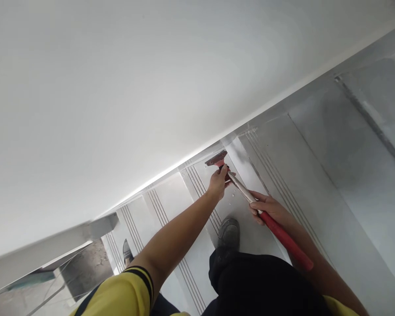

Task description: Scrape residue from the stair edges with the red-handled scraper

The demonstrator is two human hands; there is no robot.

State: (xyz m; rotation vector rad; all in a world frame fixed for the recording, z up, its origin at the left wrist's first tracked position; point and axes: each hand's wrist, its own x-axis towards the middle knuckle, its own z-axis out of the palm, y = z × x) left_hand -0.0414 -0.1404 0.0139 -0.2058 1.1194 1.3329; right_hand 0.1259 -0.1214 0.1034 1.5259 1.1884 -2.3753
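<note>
Tool: we hold a long-handled scraper [250, 198], with a flat metal blade at the far end, a bare metal shaft in the middle and a red sleeve over the near end.
Where it is: its blade [216, 158] is set against the stair tread [240, 206] right at the foot of the white wall [118, 96], where tread and wall meet.
Left grip: our left hand [218, 183] is clamped around the red neck just behind the blade, fingers wrapped over it.
Right grip: our right hand [270, 208] is closed around the shaft where the bare metal meets the red sleeve; the rest of the sleeve runs back along our forearm.
Long axis: it runs from lower right to upper left in the view, slanting down from our right forearm to the tread.
Pointing: the blade end points away from us toward the wall; the red end [304, 262] points back toward our body.
Handling, as we judge it: stiff and fairly light; the bare metal looks smoother than the sleeve.
Where to hold: we judge one hand low near the blade for pressure and one further back for steering to be the sound hold.
Blade: thin-edged, likely sharp, so fingers belong behind it.
Nearby: our dark shoe [228, 232] stands on the tread just below the hands; small white flecks [231, 201] lie beside the shaft.
</note>
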